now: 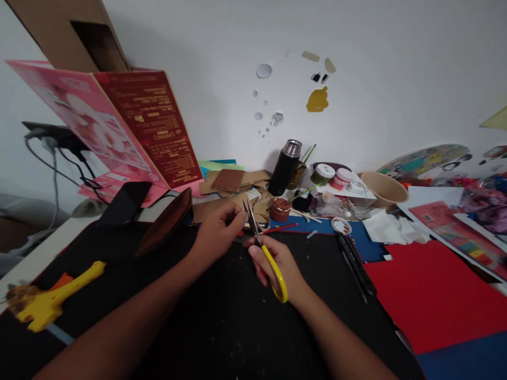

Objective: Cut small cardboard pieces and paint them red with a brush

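Yellow-handled scissors [276, 271] are in my right hand [289, 266], blades pointing up and away from me, the tips slightly apart. My left hand [219, 230] is closed just left of the blades, thumb and fingers pressed together. Whatever it pinches, if anything, is too small or hidden to make out. Both hands are above the black mat [237, 327]. Beyond them lie cut cardboard pieces [259, 206] and a red pencil-like stick [281, 228]. A brown leaf-shaped piece [166, 224] sits left of my left hand.
A black thermos [283, 169] and paint jars [280, 210] stand along the wall. At left are a phone [123, 203], an upright pink-and-red folder [150, 124] and a yellow toy-like figure [59, 295]. A black cutter-like tool [356, 264] and red sheet [439, 295] lie right.
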Tool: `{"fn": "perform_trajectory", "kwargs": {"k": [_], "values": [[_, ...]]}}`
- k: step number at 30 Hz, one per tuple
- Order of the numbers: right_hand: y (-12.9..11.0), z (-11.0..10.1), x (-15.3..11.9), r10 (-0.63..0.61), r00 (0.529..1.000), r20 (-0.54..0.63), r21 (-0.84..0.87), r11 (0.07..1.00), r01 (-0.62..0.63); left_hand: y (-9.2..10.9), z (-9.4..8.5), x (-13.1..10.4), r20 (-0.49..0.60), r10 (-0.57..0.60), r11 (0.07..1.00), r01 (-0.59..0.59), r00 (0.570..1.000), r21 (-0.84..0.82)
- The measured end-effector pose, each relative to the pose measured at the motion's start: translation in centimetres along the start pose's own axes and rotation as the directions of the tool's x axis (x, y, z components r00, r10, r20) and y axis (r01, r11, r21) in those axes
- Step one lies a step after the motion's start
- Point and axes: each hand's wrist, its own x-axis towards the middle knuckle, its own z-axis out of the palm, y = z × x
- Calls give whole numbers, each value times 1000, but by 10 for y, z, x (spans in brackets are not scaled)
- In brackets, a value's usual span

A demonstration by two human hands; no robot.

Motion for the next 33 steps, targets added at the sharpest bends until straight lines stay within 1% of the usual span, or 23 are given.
{"fn": "perform_trajectory", "kwargs": {"k": [6,12,17,28,33], "values": [[-1,1,-1,9,1000,10,-14,1000,-9,-1,-2,2,19,-17,1000,17,1000,-9],[-1,1,-1,33,999,12,-15,999,-33,0,-4,3,61,-60,996,63,996,-57],[-3,2,-1,46,999,3,-11,999,-46,0,-4,4,73,-66,994,72,995,-84],[0,2,-2,32,999,-6,-17,999,-32,3,-2,4,70,-109,989,115,992,-89],[-1,2,-2,38,999,-14,-20,999,-39,1,-1,4,70,-120,989,126,990,-83]]}}
